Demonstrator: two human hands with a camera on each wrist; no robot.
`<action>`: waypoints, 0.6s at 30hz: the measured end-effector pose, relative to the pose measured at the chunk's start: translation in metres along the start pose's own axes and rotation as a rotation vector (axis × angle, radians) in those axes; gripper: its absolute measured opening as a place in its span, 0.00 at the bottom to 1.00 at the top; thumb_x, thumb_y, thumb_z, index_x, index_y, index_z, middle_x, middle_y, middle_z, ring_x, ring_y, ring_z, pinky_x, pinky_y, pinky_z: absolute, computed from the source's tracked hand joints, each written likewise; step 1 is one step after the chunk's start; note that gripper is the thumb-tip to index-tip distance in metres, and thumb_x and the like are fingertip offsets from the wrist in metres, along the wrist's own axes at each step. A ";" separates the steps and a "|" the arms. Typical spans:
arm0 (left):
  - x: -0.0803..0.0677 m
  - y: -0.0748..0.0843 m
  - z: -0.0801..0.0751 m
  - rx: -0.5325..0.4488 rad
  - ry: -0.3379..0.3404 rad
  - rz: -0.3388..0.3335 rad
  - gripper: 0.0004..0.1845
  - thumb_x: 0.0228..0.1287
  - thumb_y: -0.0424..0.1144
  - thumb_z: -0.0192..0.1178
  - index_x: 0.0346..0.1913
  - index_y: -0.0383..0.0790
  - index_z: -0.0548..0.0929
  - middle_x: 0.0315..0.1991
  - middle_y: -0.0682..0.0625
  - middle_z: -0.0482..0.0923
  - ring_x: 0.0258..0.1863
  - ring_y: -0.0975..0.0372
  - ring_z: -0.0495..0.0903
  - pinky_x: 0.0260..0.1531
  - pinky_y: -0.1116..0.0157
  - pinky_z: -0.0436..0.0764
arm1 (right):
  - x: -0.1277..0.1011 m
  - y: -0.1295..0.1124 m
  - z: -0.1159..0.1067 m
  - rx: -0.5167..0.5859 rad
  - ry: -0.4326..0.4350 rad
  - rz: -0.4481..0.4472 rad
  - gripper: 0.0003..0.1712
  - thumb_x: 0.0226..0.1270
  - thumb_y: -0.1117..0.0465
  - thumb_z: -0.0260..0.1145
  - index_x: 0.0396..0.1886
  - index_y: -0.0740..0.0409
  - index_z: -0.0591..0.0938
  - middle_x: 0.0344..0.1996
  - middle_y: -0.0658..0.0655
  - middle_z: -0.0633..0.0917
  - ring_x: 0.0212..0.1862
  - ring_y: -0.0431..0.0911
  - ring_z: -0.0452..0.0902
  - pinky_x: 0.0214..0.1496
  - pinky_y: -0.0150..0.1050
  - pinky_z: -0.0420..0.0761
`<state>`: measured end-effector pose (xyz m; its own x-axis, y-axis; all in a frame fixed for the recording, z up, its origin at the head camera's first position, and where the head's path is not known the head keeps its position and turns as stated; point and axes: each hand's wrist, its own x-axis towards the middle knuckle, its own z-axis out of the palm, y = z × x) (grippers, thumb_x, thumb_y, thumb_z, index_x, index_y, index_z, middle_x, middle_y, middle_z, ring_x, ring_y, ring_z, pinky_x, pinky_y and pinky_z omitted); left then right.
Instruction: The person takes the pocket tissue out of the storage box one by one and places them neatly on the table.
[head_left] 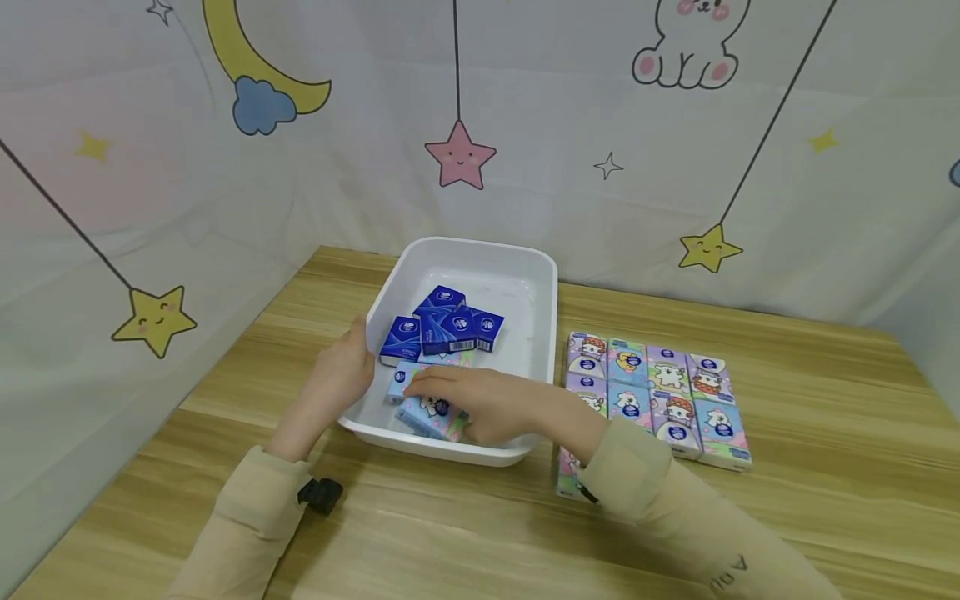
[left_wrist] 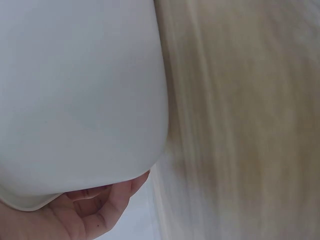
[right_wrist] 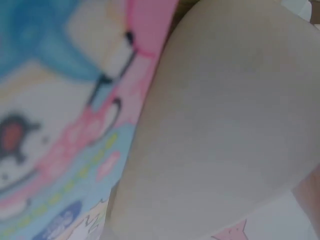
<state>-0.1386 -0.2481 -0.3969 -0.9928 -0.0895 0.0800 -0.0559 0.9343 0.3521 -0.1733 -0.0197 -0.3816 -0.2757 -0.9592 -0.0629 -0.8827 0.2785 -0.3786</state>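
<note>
A: Nearest the camera? 
B: The right hand (head_left: 480, 404) lies in the white tray (head_left: 542, 275), fingers curled over a pastel tissue pack (head_left: 427, 417); the left hand (head_left: 341, 371) grips the tray's left rim.
A: Beyond? 
B: Dark blue packs (head_left: 442, 329) piled mid-tray, pastel rows (head_left: 656, 392) on the table (head_left: 825, 433) to the right

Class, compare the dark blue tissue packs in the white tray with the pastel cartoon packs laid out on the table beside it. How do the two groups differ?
The dark blue packs are one plain colour; the pastel packs carry cartoon figures in many colours. The blue ones lie heaped and overlapping inside the white tray; the pastel ones lie flat in neat rows on the wooden table. The blue packs look smaller. Both groups are small, flat, rectangular packs.
</note>
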 end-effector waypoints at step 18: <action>0.001 -0.001 0.002 0.008 -0.022 -0.015 0.30 0.70 0.30 0.42 0.69 0.17 0.51 0.59 0.22 0.69 0.49 0.33 0.78 0.40 0.44 0.85 | -0.044 0.002 -0.009 -0.130 0.211 0.105 0.46 0.49 0.57 0.72 0.70 0.54 0.65 0.65 0.53 0.69 0.67 0.46 0.64 0.72 0.40 0.69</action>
<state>-0.1397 -0.2482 -0.3987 -0.9939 -0.0961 0.0541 -0.0716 0.9355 0.3459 -0.1665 0.0236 -0.3709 -0.4294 -0.8972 0.1034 -0.8828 0.3929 -0.2575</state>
